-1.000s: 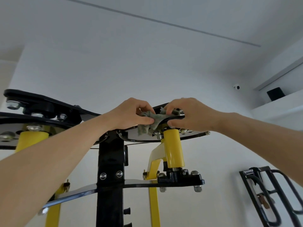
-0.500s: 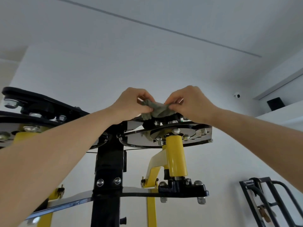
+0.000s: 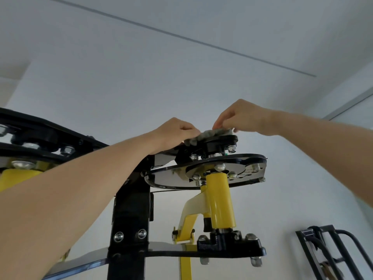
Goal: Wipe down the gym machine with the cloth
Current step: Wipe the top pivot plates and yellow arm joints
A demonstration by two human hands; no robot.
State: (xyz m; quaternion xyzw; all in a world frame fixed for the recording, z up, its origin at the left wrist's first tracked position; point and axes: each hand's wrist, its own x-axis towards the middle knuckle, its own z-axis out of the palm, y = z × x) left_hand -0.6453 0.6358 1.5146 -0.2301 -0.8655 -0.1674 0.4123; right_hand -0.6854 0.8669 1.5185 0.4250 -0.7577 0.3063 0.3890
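The grey cloth (image 3: 212, 134) lies drawn across the black bracket (image 3: 220, 143) directly above the yellow post (image 3: 219, 199), the highest part of the gym machine (image 3: 181, 253) in view; so the wiping seems to be under way at the top. No surface shows plainly whether it has been cleaned; I judge that the round plate (image 3: 167, 177) just above the post, the post itself and the black upright (image 3: 131, 209) to its left may all remain. Both arms reach upward; the left hand (image 3: 177, 132), above and left of the post, pinches one end of the cloth with curled fingers; the right hand (image 3: 240, 118), above and right of it, pinches the other end with bent fingertips, its knuckles raised.
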